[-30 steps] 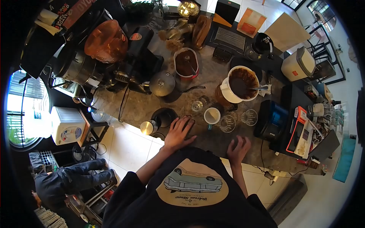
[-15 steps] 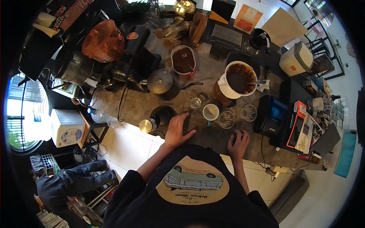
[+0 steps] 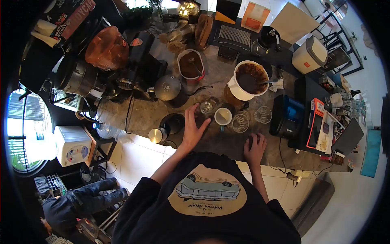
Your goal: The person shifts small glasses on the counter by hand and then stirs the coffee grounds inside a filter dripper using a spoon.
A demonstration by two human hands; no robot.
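My left hand (image 3: pixel 193 128) is open over the counter, its fingertips just short of a small clear glass (image 3: pixel 208 105); it holds nothing. To its right stands a white cup (image 3: pixel 223 116) with a clear glass (image 3: pixel 239 123) beside it. My right hand (image 3: pixel 255 148) rests near the counter's front edge, fingers apart and empty, below another glass (image 3: pixel 263 114). Behind the cup, a white dripper (image 3: pixel 240 92) with dark wet grounds and a spoon sits on a brown-filled server. A dark kettle (image 3: pixel 168 88) and a tub of brown powder (image 3: pixel 190 69) stand further left.
Grinders with an orange hopper (image 3: pixel 107 48) fill the left side. A black device (image 3: pixel 287 116) stands at the right, beside papers and glassware. A metal-topped cylinder (image 3: pixel 155 136) is at the front edge. Another person (image 3: pixel 77 203) is bent over at lower left.
My left hand has reached forward toward the small glass, its fingers spreading. My right hand stays near the front edge. The camera view has shifted slightly.
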